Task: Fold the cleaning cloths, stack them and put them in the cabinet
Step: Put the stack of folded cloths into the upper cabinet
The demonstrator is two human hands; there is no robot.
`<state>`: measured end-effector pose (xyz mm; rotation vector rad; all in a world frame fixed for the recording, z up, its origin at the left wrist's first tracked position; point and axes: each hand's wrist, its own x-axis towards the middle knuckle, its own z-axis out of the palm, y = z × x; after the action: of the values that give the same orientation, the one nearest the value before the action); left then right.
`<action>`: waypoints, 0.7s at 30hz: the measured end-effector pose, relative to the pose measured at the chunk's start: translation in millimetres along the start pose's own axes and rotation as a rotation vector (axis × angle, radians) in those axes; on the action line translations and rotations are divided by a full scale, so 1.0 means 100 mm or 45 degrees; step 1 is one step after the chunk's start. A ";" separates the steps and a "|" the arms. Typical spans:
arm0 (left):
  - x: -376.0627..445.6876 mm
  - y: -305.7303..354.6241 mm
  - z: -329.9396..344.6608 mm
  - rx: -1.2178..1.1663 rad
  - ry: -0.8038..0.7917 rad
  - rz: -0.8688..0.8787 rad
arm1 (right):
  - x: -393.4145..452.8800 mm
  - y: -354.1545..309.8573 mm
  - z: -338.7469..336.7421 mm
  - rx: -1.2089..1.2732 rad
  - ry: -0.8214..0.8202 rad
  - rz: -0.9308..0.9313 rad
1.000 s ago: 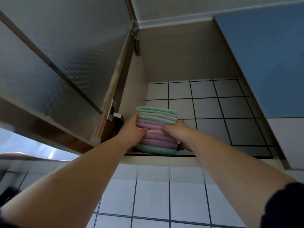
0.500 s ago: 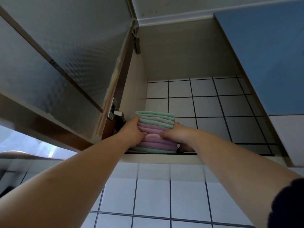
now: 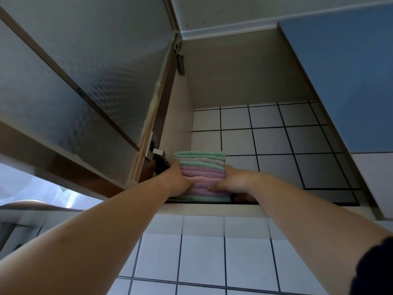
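Both hands clasp a stack of folded cloths (image 3: 201, 167) sitting on the cabinet shelf (image 3: 212, 206), at the left corner. The left hand (image 3: 177, 179) grips its 9 o'clock side, the right hand (image 3: 231, 180) its 3 o'clock side.

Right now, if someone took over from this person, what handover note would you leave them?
Left hand: holds the left side of the stack of folded cloths.
Right hand: holds the right side, thumb on the front.
Stack: green, grey and purple cloths, sitting at the left front of the open cabinet's shelf, beside the door hinge.
Done: folding, stacking, stack on the shelf.
Left: let go, withdraw both hands, likely close the frosted door.
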<state>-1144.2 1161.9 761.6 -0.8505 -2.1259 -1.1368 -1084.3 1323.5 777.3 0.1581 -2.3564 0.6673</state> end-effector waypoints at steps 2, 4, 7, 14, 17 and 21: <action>-0.02 0.02 0.01 0.069 0.063 -0.011 | 0.04 0.00 0.01 -0.026 0.004 -0.022; -0.02 0.01 0.04 0.102 0.151 0.012 | 0.04 -0.02 0.02 -0.031 -0.022 -0.021; 0.00 -0.02 0.06 0.120 0.175 -0.003 | 0.03 0.00 0.01 0.003 -0.083 0.019; 0.05 -0.05 0.10 0.277 0.163 -0.034 | -0.07 -0.04 0.01 -0.082 -0.097 -0.014; -0.01 -0.01 0.12 0.418 0.161 -0.050 | -0.10 -0.06 -0.02 -0.070 -0.073 0.026; -0.12 0.09 0.11 1.006 0.099 0.046 | -0.07 -0.09 -0.12 0.049 0.242 0.089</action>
<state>-1132.0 1172.0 751.6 -0.4514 -2.2035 -0.2328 -1069.6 1321.2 784.5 0.0278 -2.1762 0.7283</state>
